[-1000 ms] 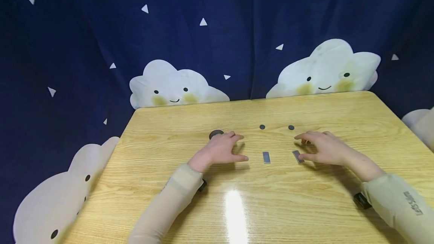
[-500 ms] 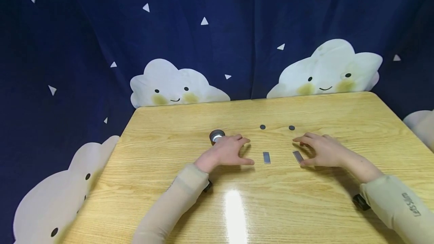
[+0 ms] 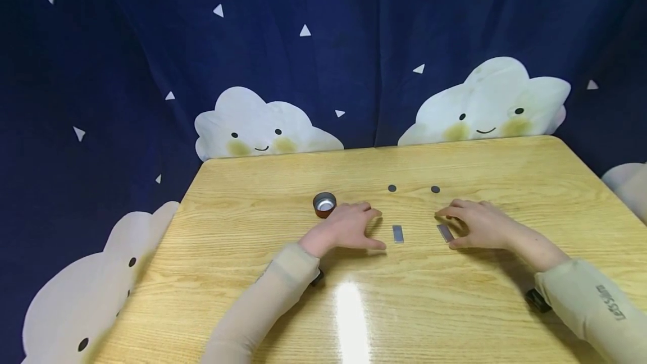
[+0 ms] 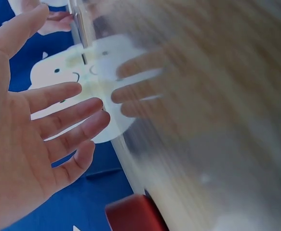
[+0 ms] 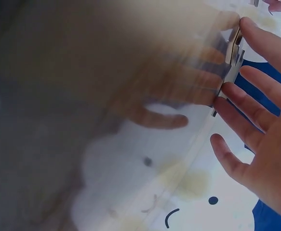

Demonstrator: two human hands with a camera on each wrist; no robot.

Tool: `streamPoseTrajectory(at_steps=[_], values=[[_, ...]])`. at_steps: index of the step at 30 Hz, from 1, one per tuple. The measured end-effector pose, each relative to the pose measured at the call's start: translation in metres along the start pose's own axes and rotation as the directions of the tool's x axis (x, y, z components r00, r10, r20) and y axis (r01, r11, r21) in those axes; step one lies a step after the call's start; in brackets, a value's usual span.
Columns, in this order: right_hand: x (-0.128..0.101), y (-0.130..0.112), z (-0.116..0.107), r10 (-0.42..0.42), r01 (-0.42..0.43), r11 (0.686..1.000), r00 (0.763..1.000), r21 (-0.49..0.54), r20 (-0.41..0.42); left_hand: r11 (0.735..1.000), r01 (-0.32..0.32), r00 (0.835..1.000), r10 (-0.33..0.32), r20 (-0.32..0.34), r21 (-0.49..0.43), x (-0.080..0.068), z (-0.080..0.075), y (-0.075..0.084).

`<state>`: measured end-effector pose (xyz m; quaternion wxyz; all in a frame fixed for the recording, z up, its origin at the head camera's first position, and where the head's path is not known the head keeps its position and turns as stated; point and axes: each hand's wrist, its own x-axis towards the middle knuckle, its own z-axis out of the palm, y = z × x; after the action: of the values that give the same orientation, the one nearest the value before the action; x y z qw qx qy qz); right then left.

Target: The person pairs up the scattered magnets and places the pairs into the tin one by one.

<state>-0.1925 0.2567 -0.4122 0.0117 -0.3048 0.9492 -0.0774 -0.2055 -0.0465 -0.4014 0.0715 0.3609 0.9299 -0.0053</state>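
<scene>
My left hand [image 3: 350, 228] is over the table with its fingers spread and holds nothing. Just right of it lies a small grey rectangular plate [image 3: 398, 234]. A second grey rectangular plate [image 3: 445, 233] lies tilted beside the thumb of my right hand [image 3: 477, 224]. The right thumb tip is at that plate's near end; whether it touches cannot be told. In the right wrist view, the right hand's fingers [image 5: 246, 108] are apart near the tabletop. A small round red cup [image 3: 324, 204], dark-rimmed and silvery inside, stands behind my left hand; its red side [image 4: 134, 215] shows in the left wrist view.
Two small dark discs, a left one [image 3: 392, 188] and a right one [image 3: 435, 189], lie farther back on the wooden table [image 3: 283, 178]. A dark blue curtain [image 3: 354, 44] with clouds hangs behind the table's far edge.
My left hand has moved right and slightly nearer, toward the left plate, uncovering the red cup. My right hand has shifted only slightly. The plates and discs have stayed in place.
</scene>
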Motion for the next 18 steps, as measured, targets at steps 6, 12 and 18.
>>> streamPoseTrajectory(at_steps=[6,12,18], values=[[0.000,0.001,0.001,-0.008,0.008,1.000,1.000,-0.008,-0.004,1.000,-0.020,1.000,0.020,0.004,0.014,0.005,0.001,0.005],[0.001,0.001,-0.001,-0.018,0.018,1.000,1.000,-0.021,0.004,0.999,-0.038,0.999,0.038,0.015,0.010,0.010,0.000,0.009],[0.002,0.000,-0.001,-0.014,0.014,1.000,1.000,-0.017,0.010,0.999,-0.041,0.999,0.041,0.017,0.030,0.016,0.000,0.014]])
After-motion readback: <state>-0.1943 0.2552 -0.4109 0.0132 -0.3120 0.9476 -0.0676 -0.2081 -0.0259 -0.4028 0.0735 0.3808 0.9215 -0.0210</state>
